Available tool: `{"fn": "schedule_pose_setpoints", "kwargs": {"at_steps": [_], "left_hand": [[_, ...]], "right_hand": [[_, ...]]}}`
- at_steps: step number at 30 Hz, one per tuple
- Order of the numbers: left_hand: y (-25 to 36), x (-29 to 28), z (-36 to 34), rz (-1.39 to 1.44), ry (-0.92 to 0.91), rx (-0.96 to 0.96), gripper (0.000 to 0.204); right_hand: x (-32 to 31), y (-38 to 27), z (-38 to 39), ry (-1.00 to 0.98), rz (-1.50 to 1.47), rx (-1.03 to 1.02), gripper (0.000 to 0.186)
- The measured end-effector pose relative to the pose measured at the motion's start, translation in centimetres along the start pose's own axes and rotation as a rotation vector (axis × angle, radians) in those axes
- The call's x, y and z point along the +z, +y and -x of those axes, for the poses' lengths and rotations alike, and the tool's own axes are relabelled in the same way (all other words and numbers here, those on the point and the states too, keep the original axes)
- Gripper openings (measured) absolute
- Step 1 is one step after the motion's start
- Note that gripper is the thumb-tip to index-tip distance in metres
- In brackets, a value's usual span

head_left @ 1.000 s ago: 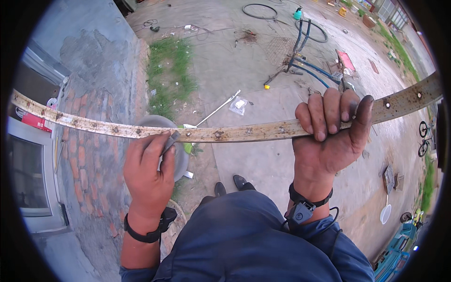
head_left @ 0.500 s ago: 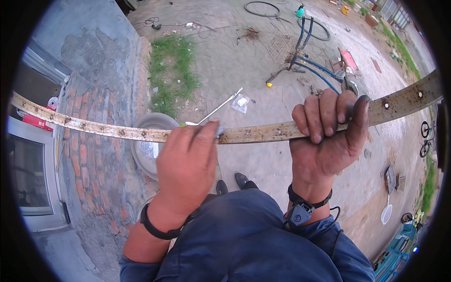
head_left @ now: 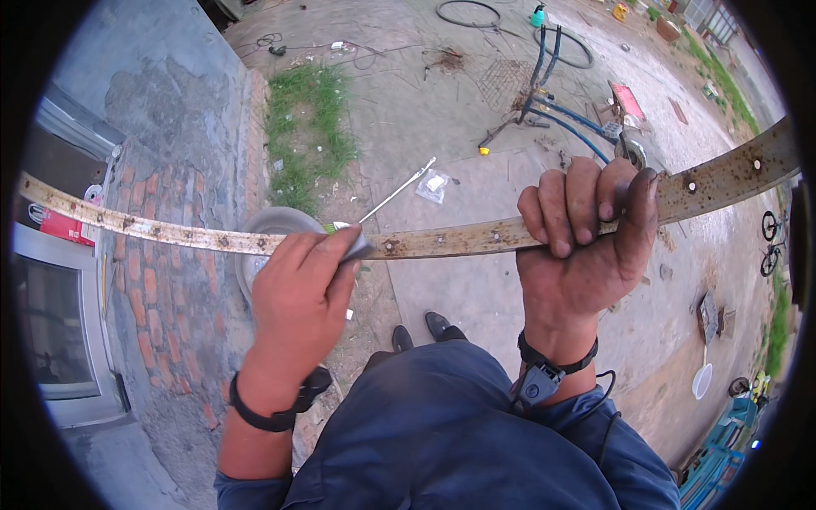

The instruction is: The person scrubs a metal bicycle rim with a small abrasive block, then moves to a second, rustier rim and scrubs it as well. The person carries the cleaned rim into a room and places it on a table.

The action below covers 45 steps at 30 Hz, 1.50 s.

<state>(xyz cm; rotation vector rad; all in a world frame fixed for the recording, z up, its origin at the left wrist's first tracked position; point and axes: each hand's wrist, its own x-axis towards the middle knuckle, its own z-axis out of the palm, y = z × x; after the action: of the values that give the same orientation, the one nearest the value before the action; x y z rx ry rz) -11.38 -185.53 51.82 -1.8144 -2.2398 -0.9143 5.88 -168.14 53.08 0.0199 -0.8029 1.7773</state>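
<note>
A long, curved, rust-spotted metal rim (head_left: 442,242) with a row of holes spans the view from left to right. My right hand (head_left: 582,242), palm up, has its fingers curled over it right of centre. My left hand (head_left: 297,302) pinches a small, flat grey piece (head_left: 358,250) against the rim's face a little left of centre; the piece is smeared by motion, so its material is unclear. A grey basin (head_left: 259,276) is partly hidden behind the rim and my left hand.
A blue bicycle frame (head_left: 574,119), tyres (head_left: 467,25), a wire grid (head_left: 501,85) and a white pole (head_left: 395,189) lie on the concrete ahead. A brick-and-plaster wall (head_left: 153,314) with a door stands at left. Small bicycles (head_left: 769,242) are at far right.
My left hand with the grey piece moved right along the rim, then partway back left. My right hand shifted slightly left, keeping its grip on the rim.
</note>
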Motion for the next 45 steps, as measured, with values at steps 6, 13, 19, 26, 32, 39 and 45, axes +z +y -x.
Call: {"fn": "schedule_pose_setpoints", "kwargs": {"at_steps": [6, 13, 19, 26, 32, 39, 45], "left_hand": [[-1.5, -1.5, -1.6, -0.05, -0.083, 0.125, 0.03], [-0.8, -1.0, -3.6, 0.06, -0.105, 0.116, 0.028], [-0.6, -0.5, -3.7, 0.095, -0.076, 0.084, 0.028], [-1.4, -0.6, -2.5, 0.081, -0.095, 0.092, 0.028], [-2.0, -0.7, -1.8, 0.067, -0.077, 0.084, 0.029], [-2.4, -0.8, -1.8, 0.085, -0.086, 0.066, 0.029], [-2.5, -0.7, -2.1, 0.062, -0.084, 0.091, 0.027]], "right_hand": [[0.2, -0.4, -0.9, 0.054, -0.05, -0.002, 0.046], [0.8, -0.4, -2.1, 0.026, -0.059, 0.005, 0.046], [0.8, -0.3, -2.1, 0.012, -0.06, 0.008, 0.046], [0.5, -0.1, -1.3, 0.008, -0.054, 0.014, 0.045], [-1.5, 0.1, -0.8, -0.22, -0.079, 0.051, 0.038], [1.1, 0.3, -0.6, 0.003, -0.052, 0.016, 0.046], [1.1, 0.5, -0.8, -0.024, -0.035, 0.008, 0.046]]}}
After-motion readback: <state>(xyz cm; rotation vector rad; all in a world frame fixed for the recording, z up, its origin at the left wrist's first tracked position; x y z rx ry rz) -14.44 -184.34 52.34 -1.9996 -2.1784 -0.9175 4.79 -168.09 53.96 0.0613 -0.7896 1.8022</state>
